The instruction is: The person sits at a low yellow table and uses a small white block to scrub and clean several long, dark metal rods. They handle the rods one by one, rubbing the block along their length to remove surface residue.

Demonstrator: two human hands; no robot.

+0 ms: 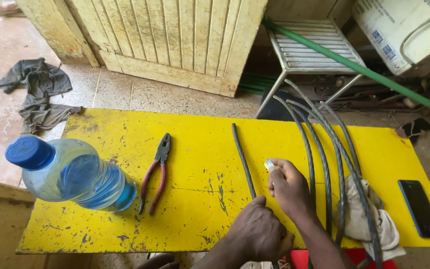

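Observation:
My left hand point(257, 231) presses down on the near end of a short dark cable piece point(242, 157) that lies straight across the yellow table point(125, 226). My right hand point(288, 187) hovers just right of that cable, fingers closed on a small white-and-blue object point(269, 164), possibly a blade; I cannot tell what it is. Several long grey cables point(324, 144) curve over the table to the right of my right hand.
Red-handled pliers point(156, 172) lie left of the cable. A blue-capped water bottle point(70, 172) lies at the table's left. A black phone point(420, 208) and a pale cloth point(362, 214) sit at the right. Behind stand a wooden door point(175, 35), a slatted stool point(309, 47) and a green pipe point(354, 65).

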